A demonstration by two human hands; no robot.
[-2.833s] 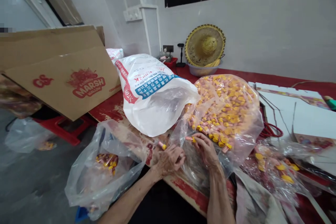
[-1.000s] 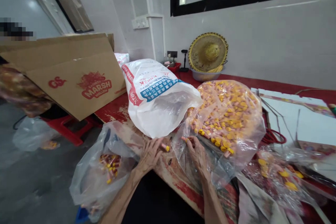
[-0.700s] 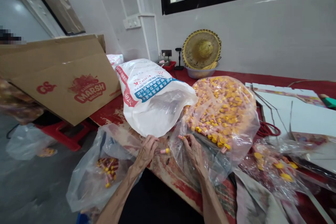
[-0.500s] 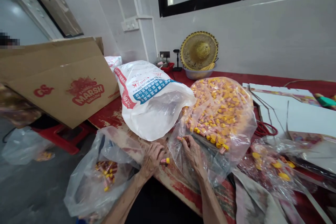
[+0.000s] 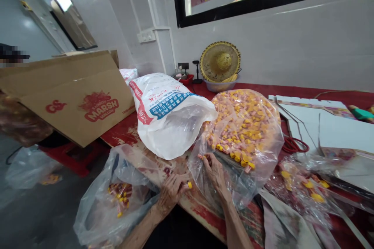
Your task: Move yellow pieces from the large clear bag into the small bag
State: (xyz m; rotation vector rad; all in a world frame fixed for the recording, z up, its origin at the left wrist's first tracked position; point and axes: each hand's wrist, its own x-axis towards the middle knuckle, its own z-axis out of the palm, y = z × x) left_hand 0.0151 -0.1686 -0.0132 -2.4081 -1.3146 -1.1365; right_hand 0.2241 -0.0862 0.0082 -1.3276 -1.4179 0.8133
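Note:
My left hand (image 5: 172, 192) is at the table's near edge, its fingertips pinching a small pink tube with a yellow cap (image 5: 188, 185). My right hand (image 5: 214, 173) rests on the clear plastic bag (image 5: 245, 132), which is heaped with many such tubes. Its fingers pinch another pink tube (image 5: 200, 157) at the bag's gathered edge. To the left of my left hand, an open clear bag (image 5: 99, 218) holds a small pile of tubes (image 5: 119, 198). A white woven sack (image 5: 166, 124) lies just beyond my hands.
The table has a worn red top. A flattened Marsh Mallow carton (image 5: 78, 101) leans at the left, over a red stool (image 5: 73, 155). White boards (image 5: 321, 128), a red cable (image 5: 295, 146) and another tube-filled bag (image 5: 304, 190) lie at the right. A straw hat (image 5: 219, 62) stands in a bowl by the wall.
My left hand has moved slightly down and to the right, with the yellow-capped tube now at its fingertips. My right hand stays at the bag's edge. The view has shifted slightly.

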